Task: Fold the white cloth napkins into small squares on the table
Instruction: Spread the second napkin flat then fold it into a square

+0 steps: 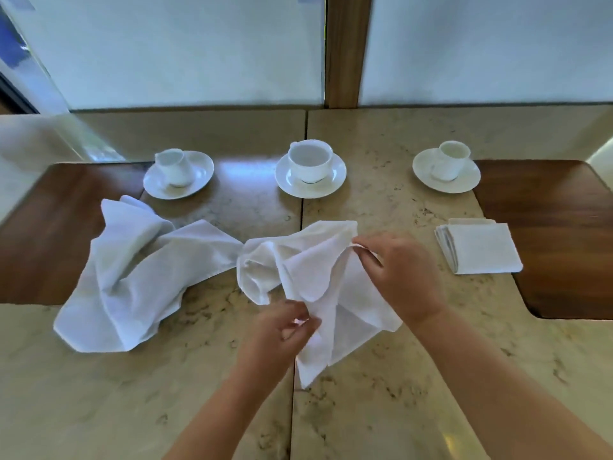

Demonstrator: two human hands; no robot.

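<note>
Head view: both hands' fingers pinch one napkin (318,277); one crumpled, one folded; three cups.

Napkins in front of us, cups in a row behind them.

On the beige marble tabletop (381,376) we have a crumpled white cloth napkin (311,277) at the middle, pinched between our left hand (282,330) at its near edge and our right hand (398,277) at its far right corner. A second loose white cloth napkin (129,280) lies to its left, the two touching. A folded square white napkin (481,249) sits well apart on the right. Behind them stand three white porcelain cups on saucers: left (177,174), middle (310,169), right (447,169).
</note>
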